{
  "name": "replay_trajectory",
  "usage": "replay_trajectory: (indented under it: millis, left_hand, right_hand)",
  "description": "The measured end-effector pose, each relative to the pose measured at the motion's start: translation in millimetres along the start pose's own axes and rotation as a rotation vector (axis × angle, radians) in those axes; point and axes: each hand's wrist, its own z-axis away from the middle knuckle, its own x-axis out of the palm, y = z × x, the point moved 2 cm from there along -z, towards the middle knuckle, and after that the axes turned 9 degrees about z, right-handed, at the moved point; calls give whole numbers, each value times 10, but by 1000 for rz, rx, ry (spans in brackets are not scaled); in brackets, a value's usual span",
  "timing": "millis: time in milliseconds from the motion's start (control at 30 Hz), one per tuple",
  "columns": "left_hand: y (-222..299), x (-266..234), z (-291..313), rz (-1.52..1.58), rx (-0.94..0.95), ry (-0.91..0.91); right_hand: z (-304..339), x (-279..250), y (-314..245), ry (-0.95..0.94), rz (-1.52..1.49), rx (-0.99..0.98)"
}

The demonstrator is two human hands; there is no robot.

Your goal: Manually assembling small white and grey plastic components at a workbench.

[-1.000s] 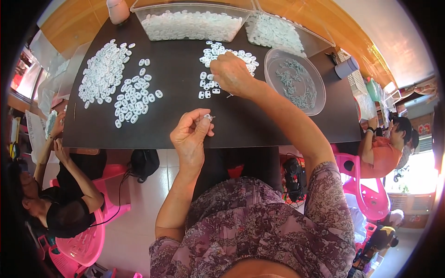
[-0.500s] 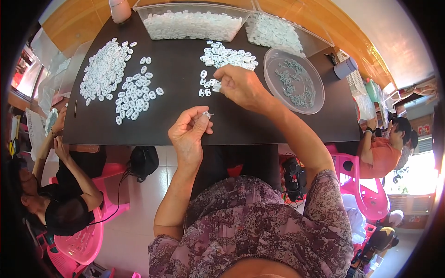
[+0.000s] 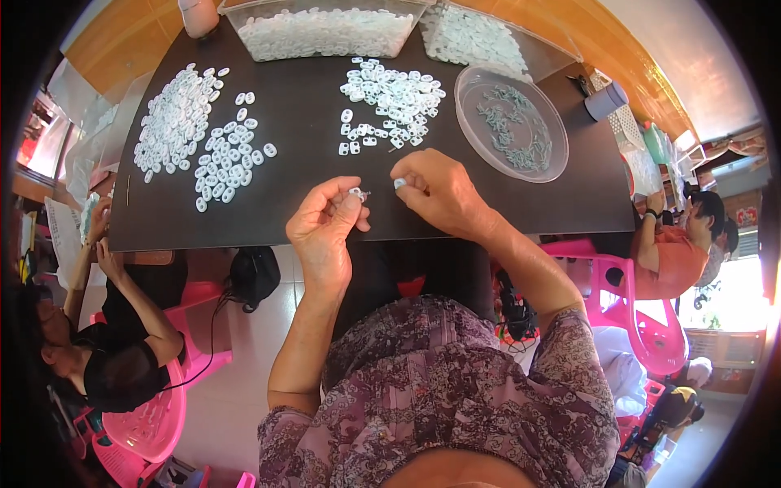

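Pinched between thumb and fingers of my left hand (image 3: 325, 224) is a small white plastic piece (image 3: 355, 193) with a thin grey pin sticking out to its right. My right hand (image 3: 443, 195) is closed on another white plastic piece (image 3: 399, 184), mostly hidden by the fingertips. The hands are apart, both just above the table's near side. Beyond them lies a pile of white two-holed pieces (image 3: 394, 93), with some loose ones at its near edge. To the right, a round clear tray (image 3: 555, 167) holds many small grey-green pins (image 3: 508, 122).
White oval two-holed pieces form a large pile (image 3: 177, 122) and a smaller one (image 3: 232, 159) on the dark table (image 3: 277, 203). Two clear bins (image 3: 325, 37) of white pieces stand along the back. A grey cup (image 3: 606, 102) is at the right; people sit at both sides.
My right hand has come back from the white pile toward my left hand, now with a white piece in its fingers. The left hand keeps its pinch. The view has shifted slightly.
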Motion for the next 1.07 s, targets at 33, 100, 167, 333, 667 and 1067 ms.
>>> replay_trajectory:
  millis: [33,100,167,333,667,1067]
  left_hand:
    - [6,29,15,-2,-3,-1]
    - [9,85,29,48,4,22]
    - [-29,70,43,7,-5,-3]
    - [-64,103,82,9,-66,-29]
    - [-84,103,134,108,-103,-20]
    - [-24,80,190,-24,-116,18]
  right_hand:
    - [20,2,14,-44,-165,191]
    - [45,30,9,-29,-350,294]
    - [50,51,-14,-17,-538,397]
    - [61,90,-105,48,-919,562]
    - [190,193,-217,110,-1066,599]
    - [205,186,-155,54,-1105,569]
